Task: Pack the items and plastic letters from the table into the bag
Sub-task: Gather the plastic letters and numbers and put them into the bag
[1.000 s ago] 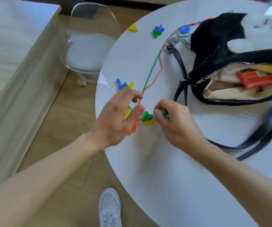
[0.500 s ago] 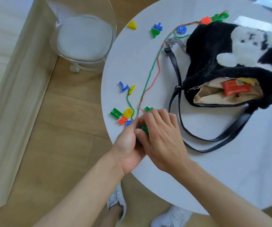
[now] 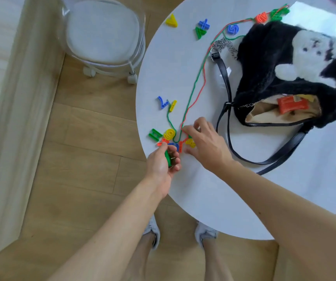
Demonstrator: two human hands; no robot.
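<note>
Letters point(image 3: 169, 134) cluster at the surface point(image 3: 203, 199) edge, left of the open bag point(image 3: 264, 63). Left hand point(image 3: 160, 163) grips a green letter point(image 3: 168, 158). Right hand point(image 3: 208, 147) fingers curl beside the red string point(image 3: 203, 78); whether they pinch it, I cannot tell.

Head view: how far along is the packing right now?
Early. Done: a red packet lies inside the open bag. In hand: the left hand holds a green piece; the right hand seems to pinch the red string. Left on the table: green H, yellow ring, blue 2, yellow triangle, blue 5, and more at the right.
</note>
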